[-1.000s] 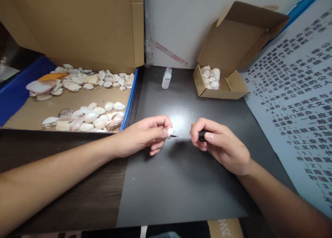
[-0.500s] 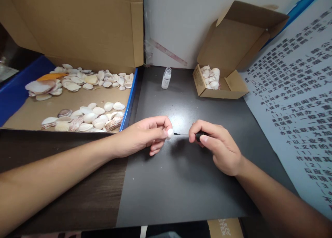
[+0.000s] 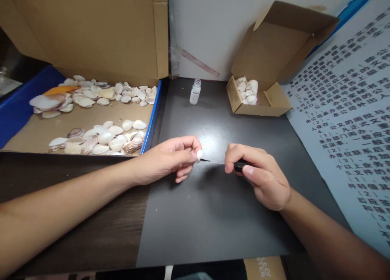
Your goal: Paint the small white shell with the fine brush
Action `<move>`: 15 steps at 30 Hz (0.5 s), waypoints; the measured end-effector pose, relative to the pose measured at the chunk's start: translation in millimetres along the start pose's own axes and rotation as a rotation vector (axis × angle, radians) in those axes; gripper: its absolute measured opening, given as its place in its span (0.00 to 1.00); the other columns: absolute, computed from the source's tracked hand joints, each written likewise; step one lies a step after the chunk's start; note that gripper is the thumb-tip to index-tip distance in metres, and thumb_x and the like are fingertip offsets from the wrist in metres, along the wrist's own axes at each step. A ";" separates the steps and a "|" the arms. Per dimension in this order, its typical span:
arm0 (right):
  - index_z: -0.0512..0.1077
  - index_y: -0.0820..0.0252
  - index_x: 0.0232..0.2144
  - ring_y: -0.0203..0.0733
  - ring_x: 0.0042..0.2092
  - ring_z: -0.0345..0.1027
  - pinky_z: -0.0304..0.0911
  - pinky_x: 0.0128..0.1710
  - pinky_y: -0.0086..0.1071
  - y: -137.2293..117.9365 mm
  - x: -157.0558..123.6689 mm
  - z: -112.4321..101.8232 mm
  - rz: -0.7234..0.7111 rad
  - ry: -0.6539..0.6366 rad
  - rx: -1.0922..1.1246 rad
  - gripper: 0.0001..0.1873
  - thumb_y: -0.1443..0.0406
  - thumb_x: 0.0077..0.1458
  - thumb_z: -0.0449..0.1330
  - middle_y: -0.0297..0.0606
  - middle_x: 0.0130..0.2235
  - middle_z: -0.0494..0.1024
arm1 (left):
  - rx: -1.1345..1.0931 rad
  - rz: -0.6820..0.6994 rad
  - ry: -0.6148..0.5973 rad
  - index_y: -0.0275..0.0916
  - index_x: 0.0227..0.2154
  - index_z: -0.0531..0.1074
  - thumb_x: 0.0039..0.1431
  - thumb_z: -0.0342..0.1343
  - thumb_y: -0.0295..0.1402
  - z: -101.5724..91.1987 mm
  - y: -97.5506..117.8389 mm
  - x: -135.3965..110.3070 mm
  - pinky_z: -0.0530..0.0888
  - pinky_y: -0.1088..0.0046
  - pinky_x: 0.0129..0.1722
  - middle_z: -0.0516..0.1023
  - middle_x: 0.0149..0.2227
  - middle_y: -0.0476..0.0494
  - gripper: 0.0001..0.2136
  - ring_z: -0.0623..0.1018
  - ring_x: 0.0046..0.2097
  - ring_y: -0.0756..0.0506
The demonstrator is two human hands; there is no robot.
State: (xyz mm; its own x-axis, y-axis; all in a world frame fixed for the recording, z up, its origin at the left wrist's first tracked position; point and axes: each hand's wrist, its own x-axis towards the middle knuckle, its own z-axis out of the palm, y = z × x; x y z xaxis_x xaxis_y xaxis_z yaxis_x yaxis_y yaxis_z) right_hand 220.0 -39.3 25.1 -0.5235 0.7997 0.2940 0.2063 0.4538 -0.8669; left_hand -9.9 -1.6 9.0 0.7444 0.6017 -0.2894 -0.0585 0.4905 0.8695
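Observation:
Between thumb and forefinger, my left hand (image 3: 179, 160) pinches a small white shell (image 3: 199, 155) above the dark mat (image 3: 183, 223). My right hand (image 3: 258, 172) grips the black cap handle of a thin applicator brush (image 3: 240, 166). The brush's dark tip points left and meets the lower edge of the shell; whether it presses on it I cannot tell. Further back on the mat stands a small clear glass bottle (image 3: 195, 92), uncapped and upright, with a printed label.
At the left, a blue-sided cardboard box (image 3: 154, 117) holds many white and brown shells (image 3: 105, 139). A smaller open cardboard box (image 3: 262, 110) at the back right contains whitish shells (image 3: 248, 91). A sheet with printed characters (image 3: 344, 142) lies along the right side.
My right hand has shifted slightly right and down with the brush, whose tip now sits lower along the shell. My left hand and the shell stay nearly in place.

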 end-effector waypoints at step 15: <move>0.67 0.60 0.29 0.34 0.26 0.58 0.52 0.27 0.31 0.8 0.9 -0.1 0.026 -0.025 -0.123 0.09 0.70 0.59 0.48 0.31 0.26 0.67 | 0.010 0.006 -0.007 0.39 0.31 0.64 0.62 0.53 0.29 -0.6 -0.1 -0.1 0.66 0.79 0.22 0.58 0.19 0.58 0.05 0.62 0.21 0.54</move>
State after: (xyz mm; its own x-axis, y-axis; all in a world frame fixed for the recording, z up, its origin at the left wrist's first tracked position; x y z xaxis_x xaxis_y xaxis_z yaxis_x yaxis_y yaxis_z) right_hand 219.8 -38.1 24.7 -0.5369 0.8024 0.2604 0.3195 0.4791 -0.8176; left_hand -10.4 -1.3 8.7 0.7491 0.5997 -0.2815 -0.0560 0.4808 0.8750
